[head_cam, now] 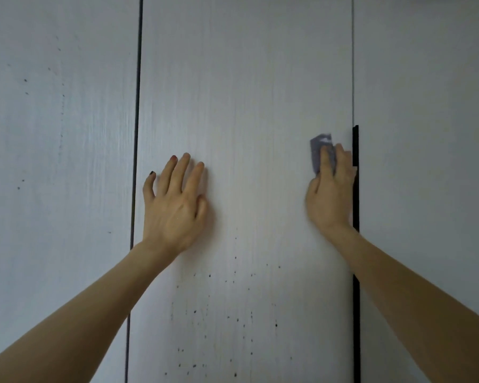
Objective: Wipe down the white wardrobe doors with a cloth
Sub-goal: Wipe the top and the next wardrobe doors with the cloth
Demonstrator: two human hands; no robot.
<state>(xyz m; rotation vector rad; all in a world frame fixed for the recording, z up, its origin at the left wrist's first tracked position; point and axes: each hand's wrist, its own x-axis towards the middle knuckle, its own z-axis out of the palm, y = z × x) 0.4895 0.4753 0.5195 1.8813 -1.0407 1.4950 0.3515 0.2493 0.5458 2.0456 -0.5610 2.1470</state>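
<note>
While the left door (pixel 53 161) hangs off to the side with a thin scatter of dark specks on it and nobody near it, the action is all on the middle door (pixel 246 92). There's the left hand (pixel 174 205), planted flat on that panel just inside its left gap, fingers straight and fanned, holding nothing, a brace by the look of it. Moving across, bare white panel between the two hands, and then below them the real target: a spray of dark spots (pixel 233 313) running down the lower half of the middle door.

Now the right hand (pixel 331 194), hard up against the door's right edge, beside the black strip (pixel 356 175) that runs along it. Its fingers are curled over a small grey-blue cloth (pixel 320 150), pressing it to the surface; the cloth peeks out above and left of the fingertips. The hand is slightly blurred, so how tightly it grips I cannot tell.

Here's what it turns on: the spots lie below and to the left of the cloth, and the door's long axis runs vertically. The right hand is the one with the cloth, so I'd expect a downward stroke to suit. Furthest right, the right door (pixel 426 134) looks plain.
</note>
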